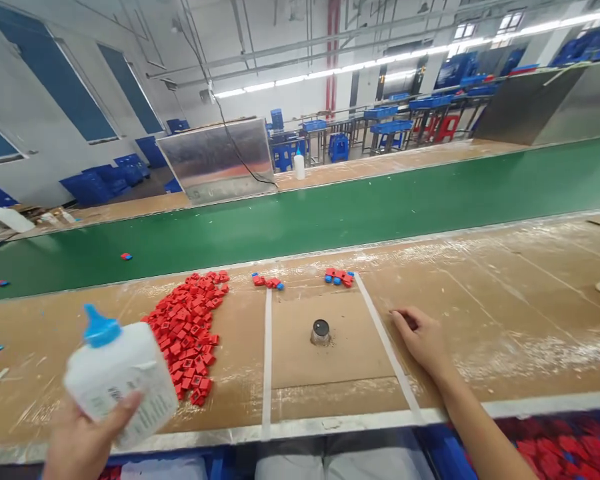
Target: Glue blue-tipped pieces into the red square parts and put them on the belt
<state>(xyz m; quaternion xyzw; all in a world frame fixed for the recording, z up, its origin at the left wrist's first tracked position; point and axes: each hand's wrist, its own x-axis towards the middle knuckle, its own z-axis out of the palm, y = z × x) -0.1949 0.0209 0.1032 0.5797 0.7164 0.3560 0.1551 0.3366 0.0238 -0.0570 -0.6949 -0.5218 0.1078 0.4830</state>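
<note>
My left hand (87,433) is wrapped round a white squeeze bottle (125,373) with a blue pointed nozzle, held tilted above the near left of the table. Just right of the bottle lies a big heap of small red plastic blocks (190,327). My right hand (420,333) rests at the right, its fingers curled and thumb and index tips close together; what they hold, if anything, is too small to make out. Between my hands a small black-topped round fixture (321,329) stands on a cardboard sheet (293,360). Behind it sit two little groups of red-and-blue pieces (340,277).
A green conveyor belt (305,210) runs across behind the table, carrying a few red-and-blue pieces (126,256) at the left. Another white bottle (299,165) stands beyond it, near a metal panel (225,160). A bin of red parts (565,453) is below the table's right edge.
</note>
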